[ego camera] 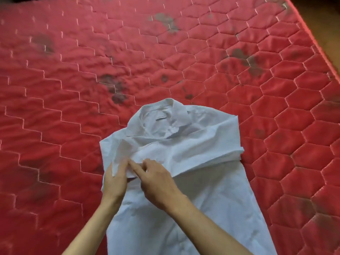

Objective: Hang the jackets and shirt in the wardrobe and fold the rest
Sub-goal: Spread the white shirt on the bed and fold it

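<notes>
A white collared shirt (193, 144) lies flat on the red quilted mattress (92, 80), collar pointing away from me and its sleeves folded in across the chest. My left hand (115, 183) sits at the shirt's left side and pinches the end of the folded sleeve cloth. My right hand (156, 181) is just beside it, its index finger stretched out onto the same fold and its other fingers curled over the cloth edge. The shirt's lower part runs down between my forearms to the bottom edge of the view.
The mattress fills almost the whole view and carries several dark stains (114, 87). Its right edge (312, 34) runs diagonally at the upper right, with brown floor (329, 24) beyond it.
</notes>
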`<state>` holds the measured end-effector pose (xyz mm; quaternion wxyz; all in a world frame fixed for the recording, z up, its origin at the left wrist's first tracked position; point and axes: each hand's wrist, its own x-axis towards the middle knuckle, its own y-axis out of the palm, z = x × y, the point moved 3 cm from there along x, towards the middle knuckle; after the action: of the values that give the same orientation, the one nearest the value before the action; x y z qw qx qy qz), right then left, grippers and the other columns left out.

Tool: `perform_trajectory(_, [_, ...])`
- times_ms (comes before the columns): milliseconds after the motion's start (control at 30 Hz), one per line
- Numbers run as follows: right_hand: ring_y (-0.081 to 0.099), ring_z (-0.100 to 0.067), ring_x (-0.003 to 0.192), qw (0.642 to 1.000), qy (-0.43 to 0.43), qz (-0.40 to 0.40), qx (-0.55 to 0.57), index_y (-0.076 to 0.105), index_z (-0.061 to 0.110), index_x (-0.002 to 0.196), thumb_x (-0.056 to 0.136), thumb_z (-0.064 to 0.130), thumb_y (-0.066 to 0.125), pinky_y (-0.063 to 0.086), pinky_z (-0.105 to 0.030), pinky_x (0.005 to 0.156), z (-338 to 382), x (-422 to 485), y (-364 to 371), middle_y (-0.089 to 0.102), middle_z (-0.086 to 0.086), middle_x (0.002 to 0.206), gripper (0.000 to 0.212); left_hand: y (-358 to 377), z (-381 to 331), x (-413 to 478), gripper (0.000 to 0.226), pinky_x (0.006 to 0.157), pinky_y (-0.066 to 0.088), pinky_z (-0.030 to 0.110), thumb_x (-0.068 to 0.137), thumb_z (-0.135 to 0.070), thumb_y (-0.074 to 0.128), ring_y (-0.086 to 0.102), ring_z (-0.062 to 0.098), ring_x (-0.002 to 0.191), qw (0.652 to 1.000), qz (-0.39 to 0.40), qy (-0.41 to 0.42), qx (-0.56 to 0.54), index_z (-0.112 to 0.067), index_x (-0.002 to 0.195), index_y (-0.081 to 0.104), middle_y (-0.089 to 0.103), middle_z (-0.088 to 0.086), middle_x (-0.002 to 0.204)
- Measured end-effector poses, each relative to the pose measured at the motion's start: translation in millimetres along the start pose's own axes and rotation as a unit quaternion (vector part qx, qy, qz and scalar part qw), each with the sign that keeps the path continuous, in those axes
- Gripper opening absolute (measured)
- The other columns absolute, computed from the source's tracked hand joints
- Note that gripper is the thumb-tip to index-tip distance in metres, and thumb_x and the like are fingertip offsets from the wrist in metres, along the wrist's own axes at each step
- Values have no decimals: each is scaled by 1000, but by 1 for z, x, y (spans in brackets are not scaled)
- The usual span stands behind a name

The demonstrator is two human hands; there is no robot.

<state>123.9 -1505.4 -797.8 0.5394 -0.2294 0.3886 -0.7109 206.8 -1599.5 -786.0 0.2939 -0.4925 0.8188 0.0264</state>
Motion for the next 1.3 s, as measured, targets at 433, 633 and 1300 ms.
perform_trajectory(433, [32,-33,145,988,53,83,-119,42,12,148,78,22,49,38,-44,112,-128,-122,19,27,-15,161,71,-51,106,-3,35,92,42,28,90,-19,70,57,21,98,944,-184,69,266,-11,124,62,60,13,113])
perform_trajectory(633, [38,-37,141,980,141,58,-132,45,10,145,85,20,54,45,-49,103,-157,-201,12,34,-20,157,62,-58,156,-62,62,101,40,49,87,-28,73,45,39,123,925,-158,2,344,-9,140,46,48,19,133])
perform_trajectory(1300, [64,-28,95,860,488,-2,150,68,13,110,90,41,66,52,-42,80,-137,-445,-5,70,-6,105,35,-86,269,-292,20,73,56,42,89,-19,69,70,30,87,946,72,-168,270,-10,107,71,75,11,103])
